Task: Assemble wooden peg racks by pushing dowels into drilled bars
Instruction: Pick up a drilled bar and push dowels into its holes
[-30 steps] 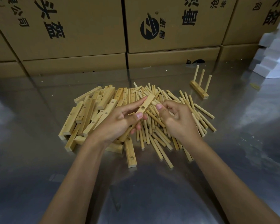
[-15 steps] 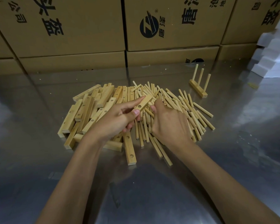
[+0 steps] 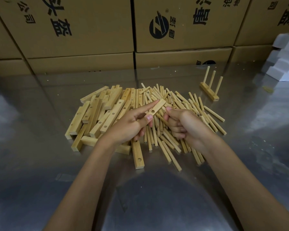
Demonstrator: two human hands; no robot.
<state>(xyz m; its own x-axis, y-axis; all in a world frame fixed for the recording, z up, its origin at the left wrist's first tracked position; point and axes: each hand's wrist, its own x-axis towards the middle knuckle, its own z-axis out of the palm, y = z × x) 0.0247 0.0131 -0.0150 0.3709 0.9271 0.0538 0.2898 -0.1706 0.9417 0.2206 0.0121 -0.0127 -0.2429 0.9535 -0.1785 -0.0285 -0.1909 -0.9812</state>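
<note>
Drilled bar (image 3: 157, 108) pinched in left hand (image 3: 128, 125), right hand (image 3: 185, 124) gripping dowels (image 3: 158, 116), above shiny steel table (image 3: 40, 164) before cardboard boxes (image 3: 90, 30)

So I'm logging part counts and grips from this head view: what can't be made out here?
- Held bar: its lower part is covered by the left hand, so its hole count is unknown.
- Right hand: curled fingers hide how many dowels it grips.
- Dowel pile: overlapping pieces and both hands block a full count.
- Cardboard boxes: printing cut off by the top edge.
</note>
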